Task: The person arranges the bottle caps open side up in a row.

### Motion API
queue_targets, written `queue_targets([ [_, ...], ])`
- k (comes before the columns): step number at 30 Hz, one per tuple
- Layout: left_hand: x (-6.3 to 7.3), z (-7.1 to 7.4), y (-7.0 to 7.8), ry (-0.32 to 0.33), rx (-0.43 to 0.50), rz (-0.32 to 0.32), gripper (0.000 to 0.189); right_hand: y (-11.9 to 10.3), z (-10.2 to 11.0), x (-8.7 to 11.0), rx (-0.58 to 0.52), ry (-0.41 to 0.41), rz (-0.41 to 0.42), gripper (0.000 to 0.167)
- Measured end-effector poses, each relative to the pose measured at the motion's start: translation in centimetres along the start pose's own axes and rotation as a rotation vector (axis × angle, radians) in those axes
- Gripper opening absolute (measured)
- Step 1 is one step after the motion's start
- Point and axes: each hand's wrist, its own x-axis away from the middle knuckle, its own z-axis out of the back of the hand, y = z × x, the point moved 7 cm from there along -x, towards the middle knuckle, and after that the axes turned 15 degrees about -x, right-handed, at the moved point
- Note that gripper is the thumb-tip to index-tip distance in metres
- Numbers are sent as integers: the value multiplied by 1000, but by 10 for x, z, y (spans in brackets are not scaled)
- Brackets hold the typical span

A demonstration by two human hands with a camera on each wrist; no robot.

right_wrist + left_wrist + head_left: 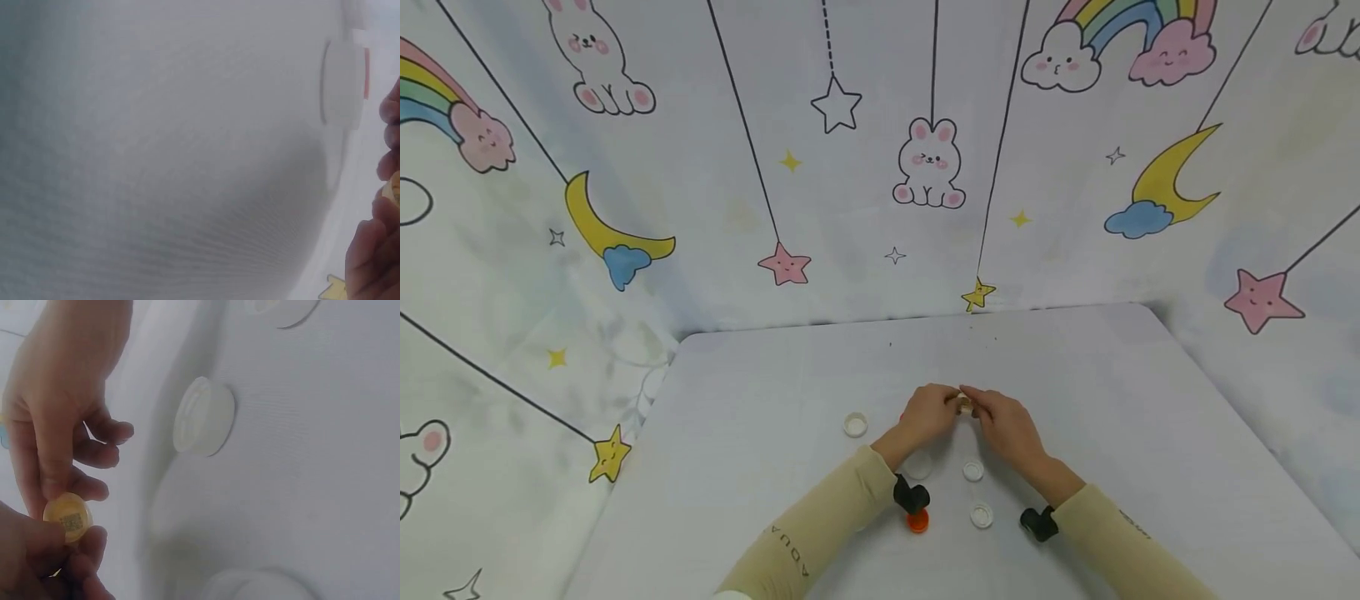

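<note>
Out over the table, in the head view, my left hand [931, 412] and right hand [1009, 425] meet at a small yellowish round cap [964, 405]. The left wrist view shows the cap's round face with a square printed code on it. Fingers of my left hand [31, 550] pinch it from below in that view, while the right hand [65, 406] holds its upper edge between thumb and fingertip. At the edge of the right wrist view, part of the cap [394, 189] shows between the fingers of both hands.
Several round caps lie on the white table [760, 467]: a white cap [855, 425] left of the hands, a small white cap [973, 471] and another white cap [981, 515] between the forearms, and an orange cap [917, 521] beside the left wrist. A patterned cloth [865, 200] hangs behind.
</note>
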Motion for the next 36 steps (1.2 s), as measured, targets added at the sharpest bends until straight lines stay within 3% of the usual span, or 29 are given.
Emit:
queue_targets([
  [4, 0, -1, -4, -34, 36, 36, 25, -2, -1, 0, 1, 9, 49, 37],
  [9, 2, -1, -7, -29, 77, 72, 26, -2, -4, 0, -3, 0, 73, 40],
  [15, 6, 0, -10, -33, 170, 124, 29, -1, -5, -1, 14, -18, 41, 47],
  [20, 8, 0, -8, -43, 153, 111, 28, 1, -4, -1, 26, -9, 18, 41],
  [24, 7, 1, -4, -26, 36, 29, 26, 4, -7, -1, 25, -29, -15, 38],
  [31, 8, 0, 6, 17, -345, -102, 18, 9, -14, 1, 50, -105, -75, 34],
  [36, 12, -4, 8, 15, -414, -128, 18, 12, -18, 2, 70, -152, -103, 34],
])
